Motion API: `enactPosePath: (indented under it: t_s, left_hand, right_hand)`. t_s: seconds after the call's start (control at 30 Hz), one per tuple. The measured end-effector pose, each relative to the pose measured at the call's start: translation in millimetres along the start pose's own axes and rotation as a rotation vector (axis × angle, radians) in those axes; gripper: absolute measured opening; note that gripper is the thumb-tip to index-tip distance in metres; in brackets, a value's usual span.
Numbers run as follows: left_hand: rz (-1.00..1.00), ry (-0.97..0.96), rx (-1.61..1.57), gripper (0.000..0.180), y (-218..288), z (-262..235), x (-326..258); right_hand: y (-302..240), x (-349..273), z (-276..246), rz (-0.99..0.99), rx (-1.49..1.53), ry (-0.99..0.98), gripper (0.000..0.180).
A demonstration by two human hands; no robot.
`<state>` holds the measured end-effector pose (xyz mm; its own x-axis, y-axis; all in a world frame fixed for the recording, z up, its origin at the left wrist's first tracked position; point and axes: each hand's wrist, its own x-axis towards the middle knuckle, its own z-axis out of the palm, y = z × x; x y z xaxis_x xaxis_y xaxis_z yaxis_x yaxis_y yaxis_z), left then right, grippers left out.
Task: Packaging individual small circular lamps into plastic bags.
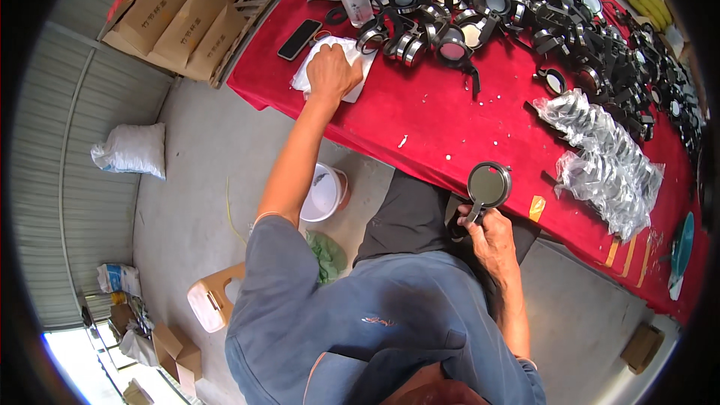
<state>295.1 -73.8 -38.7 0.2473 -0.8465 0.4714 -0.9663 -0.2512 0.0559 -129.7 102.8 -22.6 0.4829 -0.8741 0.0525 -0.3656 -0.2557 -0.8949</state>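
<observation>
My right hand [496,244], near the table's front edge, is closed round the handle of a round cup lid [487,184]. The lid has a dark, smooth face and a metallic rim, and it is tilted toward me. Reaching far to the left, my left hand [330,71] presses with bent fingers on a stack of thin white plastic bags [360,79]. Its fingertips are partly hidden, and they appear to pinch the top of the stack. A black phone [300,39] lies just left of that stack.
Many loose black and silver lids [454,49] are heaped across the back of the red-covered table [375,131]. Lids wrapped in clear plastic [600,157] form rows at the right. A capped jar [352,0] stands beyond the bags. Below are a white bucket [321,193] and cartons [184,22].
</observation>
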Motion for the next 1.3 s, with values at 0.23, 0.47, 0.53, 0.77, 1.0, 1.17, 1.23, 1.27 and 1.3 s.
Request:
enactPosePath:
  t_s: [0.23,0.47,0.53,0.77,1.0,1.17,1.23,1.27,1.3]
  left_hand:
    - [-0.147,0.094,-0.411,0.027,-36,-32,3]
    - [-0.373,-0.589,-1.590,0.027,11,-95,-36]
    - [-0.359,-0.713,-1.633,0.024,36,-107,-49]
    - [-0.195,-1.240,-1.944,0.024,118,-124,-89]
    - [-0.155,-1.404,-1.755,0.033,150,-128,-97]
    - [-0.007,-1.223,-1.555,0.040,152,-126,-94]
    - [-0.039,-1.188,-1.362,0.030,165,-145,-95]
    - [-0.040,-1.184,-1.362,0.030,169,-141,-98]
    - [0.014,-1.163,-1.397,0.027,170,-135,-101]
  right_hand:
    - [10,-6,-11,0.066,0.077,0.112,0.015]
    - [13,5,-19,0.209,0.256,0.164,0.027]
    - [3,14,-21,0.247,0.331,0.167,0.029]
    - [6,42,-35,0.176,0.500,0.266,0.090]
    - [4,38,-39,0.207,0.693,0.281,0.046]
    - [15,27,-48,0.180,0.809,0.287,0.023]
    - [13,26,-47,0.195,0.797,0.299,0.023]
    - [12,27,-46,0.208,0.783,0.312,0.022]
    - [13,27,-46,0.206,0.783,0.309,0.022]
